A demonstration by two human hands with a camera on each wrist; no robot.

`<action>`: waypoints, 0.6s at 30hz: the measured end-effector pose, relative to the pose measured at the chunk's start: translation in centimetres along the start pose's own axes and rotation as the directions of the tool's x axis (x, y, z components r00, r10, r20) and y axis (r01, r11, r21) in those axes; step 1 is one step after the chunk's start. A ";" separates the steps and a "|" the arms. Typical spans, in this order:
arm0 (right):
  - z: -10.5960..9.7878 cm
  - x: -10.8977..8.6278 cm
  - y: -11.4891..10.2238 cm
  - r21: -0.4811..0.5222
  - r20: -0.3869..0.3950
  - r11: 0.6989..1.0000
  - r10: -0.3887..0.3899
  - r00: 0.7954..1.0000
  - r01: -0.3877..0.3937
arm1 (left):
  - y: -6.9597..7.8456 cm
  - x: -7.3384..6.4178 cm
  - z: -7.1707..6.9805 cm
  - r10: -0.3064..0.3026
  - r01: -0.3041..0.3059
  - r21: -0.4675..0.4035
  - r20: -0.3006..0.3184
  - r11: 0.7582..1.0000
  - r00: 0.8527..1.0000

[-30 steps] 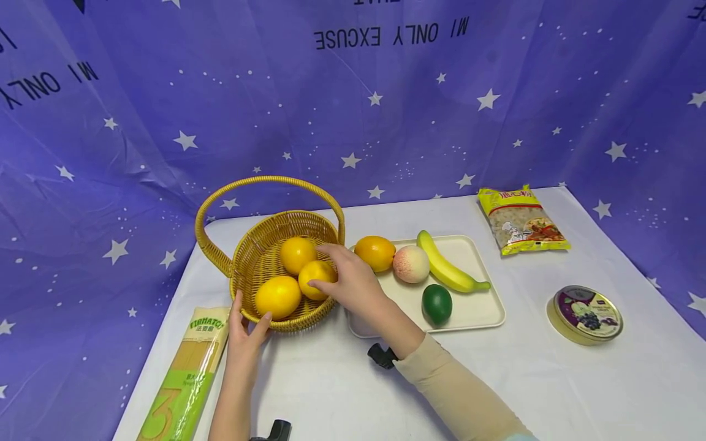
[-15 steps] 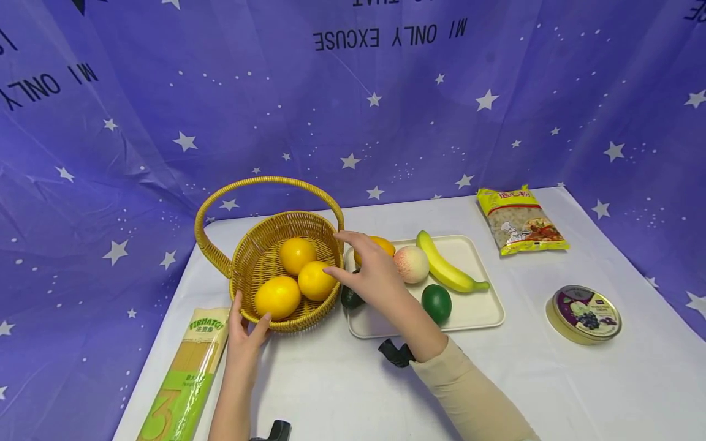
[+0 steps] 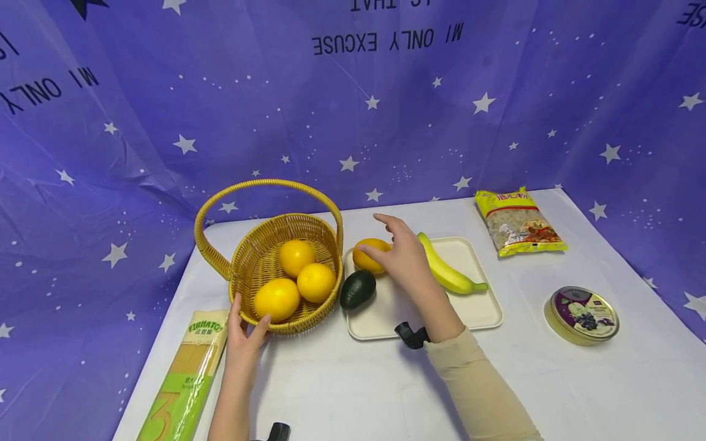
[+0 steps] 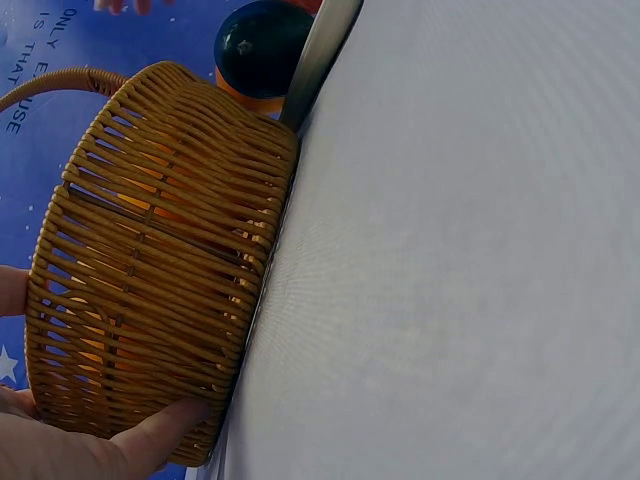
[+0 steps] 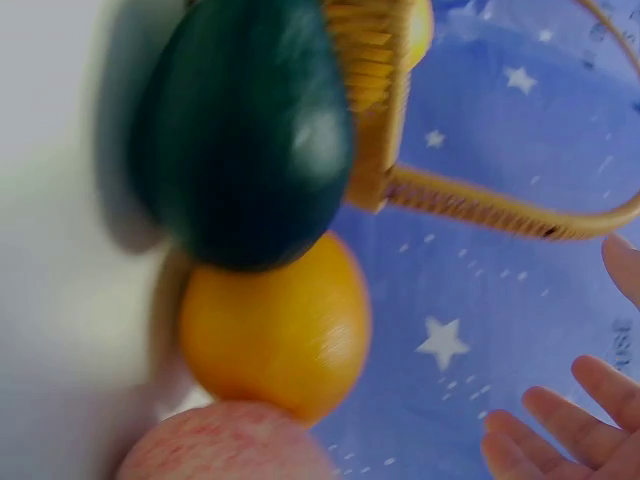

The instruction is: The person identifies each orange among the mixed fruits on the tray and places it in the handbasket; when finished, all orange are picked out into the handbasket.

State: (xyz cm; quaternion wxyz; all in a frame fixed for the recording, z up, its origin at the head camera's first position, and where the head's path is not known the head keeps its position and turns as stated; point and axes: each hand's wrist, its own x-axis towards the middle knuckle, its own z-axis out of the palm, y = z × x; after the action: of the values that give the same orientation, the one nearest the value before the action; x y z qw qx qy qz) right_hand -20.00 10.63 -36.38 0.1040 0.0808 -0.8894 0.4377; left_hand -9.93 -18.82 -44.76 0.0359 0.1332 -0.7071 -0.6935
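A wicker basket [image 3: 250,260] with a tall handle holds several yellow-orange fruits [image 3: 277,300]. My left hand [image 3: 245,340] grips its near left side, thumb at the rim; in the left wrist view the fingers lie along the weave. Over the tray [image 3: 375,331] hovers my right hand [image 3: 407,260], fingers spread and holding nothing. Beneath and beside it lie an orange [image 3: 366,256], a dark avocado [image 3: 358,291] and a banana [image 3: 449,269]. The peach [image 5: 230,450] shows in the right wrist view but is hidden by the hand in the head view. A second green fruit is almost wholly covered.
A spaghetti packet [image 3: 187,373] lies left of the basket. At the back right is a yellow pasta bag [image 3: 520,223], with a round candy tin [image 3: 581,315] nearer on the right. A purple starry cloth [image 3: 353,122] hangs behind the white table [image 3: 342,392].
My right hand has let go of a yellow-orange fruit in the basket and moved right, over the tray. The avocado has come into view. My left hand keeps its place on the basket.
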 end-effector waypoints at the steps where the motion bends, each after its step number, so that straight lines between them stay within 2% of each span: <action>1: 0.0 0.2 0.4 -0.009 0.009 1.000 0.022 1.000 -0.022 | 0.0 0.0 0.0 0.003 -0.003 0.000 -0.001 1.000 1.000; 5: 0.4 0.6 1.8 -0.046 0.058 0.996 0.082 0.995 -0.080 | -0.1 -0.1 0.0 0.001 -0.001 0.009 -0.001 1.000 1.000; 9: 1.0 0.9 3.0 -0.080 0.092 0.991 0.110 0.990 -0.103 | 0.0 -0.1 -0.1 -0.010 0.010 0.008 0.009 1.000 1.000; 18: 1.8 1.7 4.3 -0.150 0.103 0.985 0.097 0.990 -0.081 | 0.1 -0.1 0.0 -0.003 0.003 -0.001 0.011 1.000 1.000</action>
State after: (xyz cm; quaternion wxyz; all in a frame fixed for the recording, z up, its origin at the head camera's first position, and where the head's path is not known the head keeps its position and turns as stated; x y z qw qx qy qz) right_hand -22.80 11.71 -40.25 0.0409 0.0571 -0.9261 0.3708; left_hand -9.82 -18.78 -44.69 0.0307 0.1305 -0.7067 -0.6947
